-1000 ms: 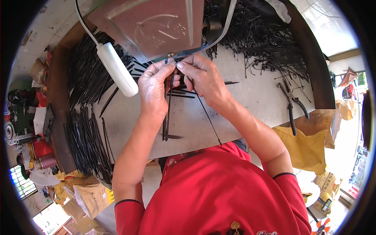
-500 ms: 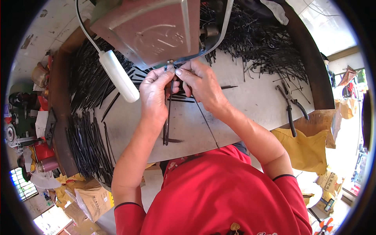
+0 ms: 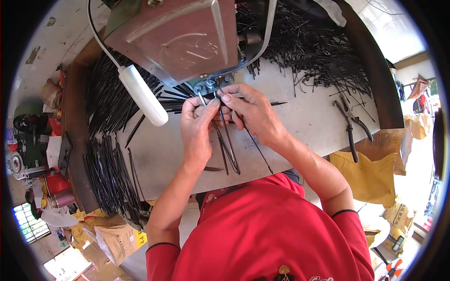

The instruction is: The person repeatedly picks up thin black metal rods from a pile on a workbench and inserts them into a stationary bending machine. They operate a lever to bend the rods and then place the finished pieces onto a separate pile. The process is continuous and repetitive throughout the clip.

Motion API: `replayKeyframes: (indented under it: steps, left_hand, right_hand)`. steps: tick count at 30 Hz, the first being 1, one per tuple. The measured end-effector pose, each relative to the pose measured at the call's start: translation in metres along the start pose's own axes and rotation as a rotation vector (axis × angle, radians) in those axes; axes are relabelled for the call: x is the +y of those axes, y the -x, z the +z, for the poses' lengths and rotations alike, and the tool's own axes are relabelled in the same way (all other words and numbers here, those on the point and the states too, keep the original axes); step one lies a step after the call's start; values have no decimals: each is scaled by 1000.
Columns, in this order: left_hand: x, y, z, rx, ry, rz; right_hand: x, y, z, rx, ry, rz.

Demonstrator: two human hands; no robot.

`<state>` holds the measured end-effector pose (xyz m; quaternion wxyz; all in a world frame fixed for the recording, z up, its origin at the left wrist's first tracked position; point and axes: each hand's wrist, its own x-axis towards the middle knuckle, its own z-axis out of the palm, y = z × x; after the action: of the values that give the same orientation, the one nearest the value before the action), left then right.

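My left hand is closed, thumb against fingers, on a long black rod bent back at its near end like a hairpin. The rod's far ends reach up to the small metal working parts under the machine head. My right hand pinches beside it, thumb and forefinger together near the same spot. A thinner black rod slants from under its fingers toward the table's near edge. What exactly lies between my fingertips is partly hidden. Several black rods lie on the table behind my hands.
Left stand a heap of black rods and a bundle of bent ones. A tangled pile of finished-looking pieces covers the far right. Pliers lie at the table's right. A white lamp hangs beside the machine; a raised rim borders the table.
Both hands have shifted right and toward me, away from the machine head, exposing its metal parts. The bent rod has swung right, and its rounded near end shows more plainly.
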<state>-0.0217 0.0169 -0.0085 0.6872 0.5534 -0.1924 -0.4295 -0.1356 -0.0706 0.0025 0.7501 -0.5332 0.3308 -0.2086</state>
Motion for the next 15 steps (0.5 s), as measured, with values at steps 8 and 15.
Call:
replayKeyframes:
  steps: [8, 15]
  left_hand:
    - [4, -14, -5, -108, -23, -37]
    - [4, -13, -3, -83, 8, -7]
  right_hand:
    - [3, -1, -2, -14, -77, -4]
    - [-6, 3, 1, 9, 16, -19]
